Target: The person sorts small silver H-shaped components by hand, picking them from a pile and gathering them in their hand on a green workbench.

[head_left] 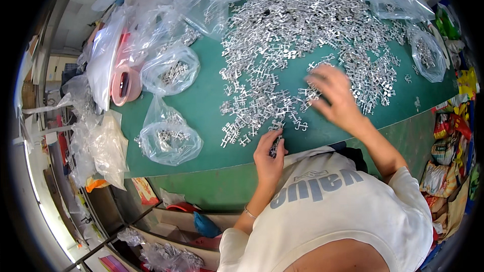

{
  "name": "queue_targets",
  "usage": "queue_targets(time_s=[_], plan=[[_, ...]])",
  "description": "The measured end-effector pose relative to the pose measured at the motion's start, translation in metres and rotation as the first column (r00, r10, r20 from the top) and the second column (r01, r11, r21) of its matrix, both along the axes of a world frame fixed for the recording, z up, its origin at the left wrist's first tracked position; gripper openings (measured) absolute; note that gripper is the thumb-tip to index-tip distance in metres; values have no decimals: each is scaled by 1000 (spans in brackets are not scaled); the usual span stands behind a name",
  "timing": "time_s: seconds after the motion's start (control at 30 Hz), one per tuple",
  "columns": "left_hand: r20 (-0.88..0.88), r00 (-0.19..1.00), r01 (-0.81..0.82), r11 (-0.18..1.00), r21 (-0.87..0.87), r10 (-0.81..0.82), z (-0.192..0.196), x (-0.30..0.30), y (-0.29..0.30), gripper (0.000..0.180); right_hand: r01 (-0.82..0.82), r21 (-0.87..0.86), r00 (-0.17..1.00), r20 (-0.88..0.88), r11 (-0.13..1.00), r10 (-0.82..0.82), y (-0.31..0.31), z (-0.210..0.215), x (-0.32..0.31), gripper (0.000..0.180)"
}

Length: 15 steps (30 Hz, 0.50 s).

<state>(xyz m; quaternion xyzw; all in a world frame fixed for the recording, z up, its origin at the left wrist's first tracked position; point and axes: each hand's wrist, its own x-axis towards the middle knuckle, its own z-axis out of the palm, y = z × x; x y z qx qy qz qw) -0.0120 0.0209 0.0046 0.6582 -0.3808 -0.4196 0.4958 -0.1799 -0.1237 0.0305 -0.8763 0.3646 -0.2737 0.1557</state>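
A big heap of small silvery metal parts covers the green table top. My left hand rests at the table's near edge, its fingers closed on a small stack of the metal parts. My right hand is blurred, fingers spread, hovering over the near edge of the heap, close to several loose parts. I cannot tell whether it holds any piece.
Clear plastic bags with metal parts lie at the left and at the far right. Pink tape rolls sit by the left edge. Empty bags pile up at the far left, and colourful packets lie at the right.
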Motion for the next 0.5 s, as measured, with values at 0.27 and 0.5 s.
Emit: queue_targets(time_s=[0.27, 0.5], plan=[[107, 977, -175, 982, -71, 182, -3, 22, 15, 20, -351, 87, 916, -174, 932, 361, 12, -33, 49, 50], [269, 908, -312, 947, -73, 320, -8, 51, 37, 20, 165, -244, 939, -256, 956, -228, -14, -32, 15, 38]])
